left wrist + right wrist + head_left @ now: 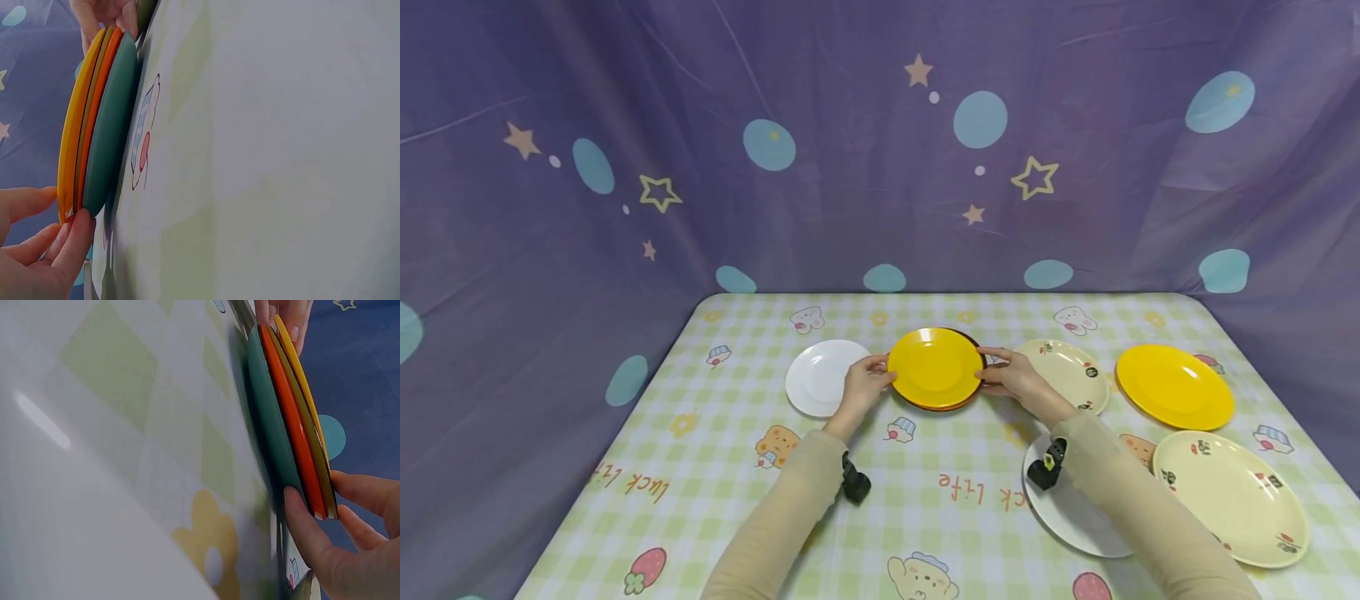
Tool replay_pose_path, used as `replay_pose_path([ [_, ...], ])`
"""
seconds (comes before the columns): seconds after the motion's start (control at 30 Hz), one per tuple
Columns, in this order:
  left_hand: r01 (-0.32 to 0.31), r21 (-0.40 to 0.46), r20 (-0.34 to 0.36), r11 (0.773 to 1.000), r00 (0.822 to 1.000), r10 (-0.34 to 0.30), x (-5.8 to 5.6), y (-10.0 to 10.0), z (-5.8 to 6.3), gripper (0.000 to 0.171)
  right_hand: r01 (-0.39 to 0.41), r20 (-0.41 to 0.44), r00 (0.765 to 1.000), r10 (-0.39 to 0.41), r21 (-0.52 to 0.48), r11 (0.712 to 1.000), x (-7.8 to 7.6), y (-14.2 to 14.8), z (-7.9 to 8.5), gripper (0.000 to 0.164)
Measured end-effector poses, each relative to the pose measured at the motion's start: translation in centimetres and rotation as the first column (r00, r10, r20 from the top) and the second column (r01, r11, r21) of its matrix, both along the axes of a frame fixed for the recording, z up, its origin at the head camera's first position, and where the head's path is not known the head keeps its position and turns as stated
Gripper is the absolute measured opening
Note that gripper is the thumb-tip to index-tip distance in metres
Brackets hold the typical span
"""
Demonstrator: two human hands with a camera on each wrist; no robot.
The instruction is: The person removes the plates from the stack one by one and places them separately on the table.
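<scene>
A stack of small plates sits between my hands near the middle of the table, topped by a yellow plate (pixel 936 367). Below it the left wrist view shows a brownish plate (pixel 89 119), an orange plate (pixel 100 103) and a green plate (pixel 114 128) at the bottom. My left hand (pixel 865 387) pinches the stack's left rim. Opposite, my right hand (pixel 1019 383) grips the right rim, with one digit against the green plate in the right wrist view. The yellow plate is shifted slightly left of those under it. Whether the stack touches the table I cannot tell.
A small white plate (pixel 814 379) lies left of the stack. On the right are a cream patterned plate (pixel 1063 367), a yellow oval plate (pixel 1175 387), a large cream oval plate (pixel 1232 500) and a white plate (pixel 1078 521) partly under my right forearm. A purple curtain (pixel 850 217) hangs behind.
</scene>
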State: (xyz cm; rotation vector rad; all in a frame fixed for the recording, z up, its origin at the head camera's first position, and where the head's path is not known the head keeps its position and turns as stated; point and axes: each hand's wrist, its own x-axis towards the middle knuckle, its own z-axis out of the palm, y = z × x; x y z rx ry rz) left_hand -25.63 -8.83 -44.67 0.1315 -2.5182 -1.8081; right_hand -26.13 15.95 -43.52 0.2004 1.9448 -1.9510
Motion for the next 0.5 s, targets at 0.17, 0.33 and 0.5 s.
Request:
replay_pose_path([
  [0.17,-0.014,-0.012,0.018,1.0,1.0,0.014,-0.2,0.01,-0.06,0.034,0.01,0.001,1.0,-0.01,0.003,1.0,-0.05,-0.05,-0.04,0.055],
  [0.33,-0.008,-0.049,0.021,0.999,1.0,0.009,-0.2,-0.05,-0.02,0.035,0.005,-0.003,1.0,-0.005,0.009,1.0,-0.13,-0.1,-0.12,0.055],
  [0.5,0.005,-0.057,0.016,0.998,1.0,-0.004,-0.15,-0.11,0.05,0.034,0.007,-0.006,1.0,-0.007,0.0,1.0,-0.15,-0.1,-0.21,0.056],
])
